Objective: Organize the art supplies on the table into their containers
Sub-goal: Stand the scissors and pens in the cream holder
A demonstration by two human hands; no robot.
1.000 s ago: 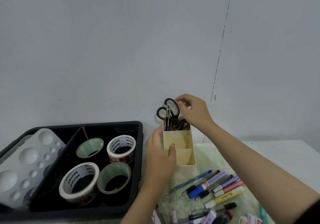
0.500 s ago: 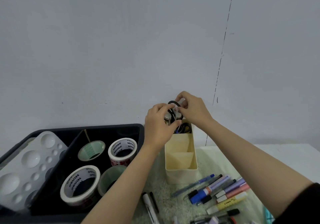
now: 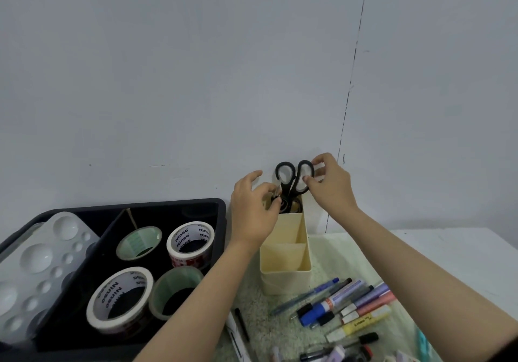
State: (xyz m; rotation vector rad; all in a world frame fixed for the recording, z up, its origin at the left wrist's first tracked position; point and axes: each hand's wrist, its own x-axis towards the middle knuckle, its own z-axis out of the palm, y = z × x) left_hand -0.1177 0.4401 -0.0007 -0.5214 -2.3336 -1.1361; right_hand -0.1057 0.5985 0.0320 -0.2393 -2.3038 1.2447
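Black scissors (image 3: pixel 292 186) now upright, right hand (image 3: pixel 330 186) pinching loop; left hand (image 3: pixel 252 210) lower

A home craft desk was suggested by a white table (image 3: pixel 448 249) set against a plain grey painted wall (image 3: pixel 196 81) and covered by a pale green fuzzy mat (image 3: pixel 252 302). A black plastic tray (image 3: pixel 168 203) of printed tape rolls (image 3: pixel 190 242) and a white plastic paint palette (image 3: pixel 42 263) was seen beside a cream plastic desk organiser (image 3: pixel 286 280) of black-handled scissors (image 3: pixel 294 176), with loose coloured markers (image 3: pixel 350 302) nearby.
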